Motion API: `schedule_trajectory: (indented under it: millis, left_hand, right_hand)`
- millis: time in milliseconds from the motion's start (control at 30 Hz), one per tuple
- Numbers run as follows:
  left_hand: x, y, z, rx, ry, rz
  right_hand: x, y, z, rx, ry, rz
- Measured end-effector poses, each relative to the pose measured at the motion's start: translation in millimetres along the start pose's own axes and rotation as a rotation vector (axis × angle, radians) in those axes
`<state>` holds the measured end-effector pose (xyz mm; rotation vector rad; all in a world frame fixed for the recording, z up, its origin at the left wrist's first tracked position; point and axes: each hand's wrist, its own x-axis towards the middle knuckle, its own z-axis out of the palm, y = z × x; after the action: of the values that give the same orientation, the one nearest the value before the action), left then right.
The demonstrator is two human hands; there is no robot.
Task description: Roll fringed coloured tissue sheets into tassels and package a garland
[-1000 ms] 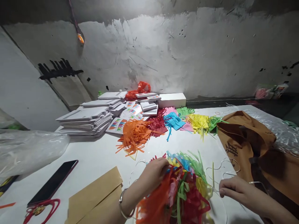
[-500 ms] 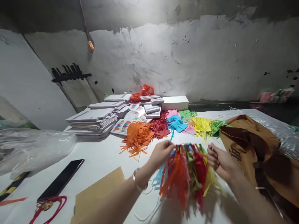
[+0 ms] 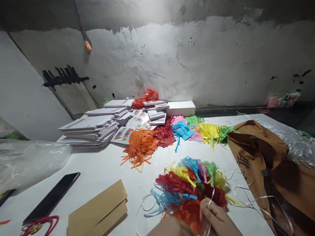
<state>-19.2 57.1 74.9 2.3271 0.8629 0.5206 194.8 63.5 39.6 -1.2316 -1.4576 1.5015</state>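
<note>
Down comes the multicoloured fringed-paper bunch (image 3: 177,182), held up 0.5 seconds ago, now on the white tabletop (image 3: 98,164), near, right of centre; the table seemingly bears it. Right hand (image 3: 218,218) pinches thin white string (image 3: 213,192); left hand (image 3: 171,226) blurred, grip unclear.

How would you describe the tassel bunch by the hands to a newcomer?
On the white table, left of the brown bag, the tassel bunch lies at the right hand. Unlike the single-coloured fringed piles behind, it mixes red, blue, yellow and green.
</note>
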Motion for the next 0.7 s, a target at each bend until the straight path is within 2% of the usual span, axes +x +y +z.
schedule_trajectory:
  millis: [100,133,200,267,333,500,700]
  left_hand:
    - [26.9,15.4,-43.1,0.036,0.067,0.101]
    - [40.3,17.6,-50.5,0.078,0.037,0.181]
    - [67.9,16.2,-55.0,0.17,-0.071,0.35]
    - [89.6,8.9,-52.3,0.314,-0.153,0.461]
    - [100.7,0.7,-50.4,0.452,-0.156,0.511]
    - [94.8,1.3,-59.9,0.568,0.031,0.447]
    - [89.3,12.4,-60.0,0.636,0.039,0.398]
  right_hand:
    - [-11.5,-7.1,-7.9,-0.034,0.0,0.014]
    - [-14.8,-8.9,-9.6,-0.023,-0.013,0.028]
    - [-20.5,-12.1,-14.2,0.031,-0.069,0.075]
    - [-25.9,-16.4,-23.0,0.059,-0.115,0.117]
    - [-32.3,-23.5,-36.9,-0.017,-0.107,0.113]
    - [-48.6,-52.5,-68.7,-0.391,0.034,-0.022]
    - [-49.2,-89.4,-74.0,-0.547,-0.029,-0.168]
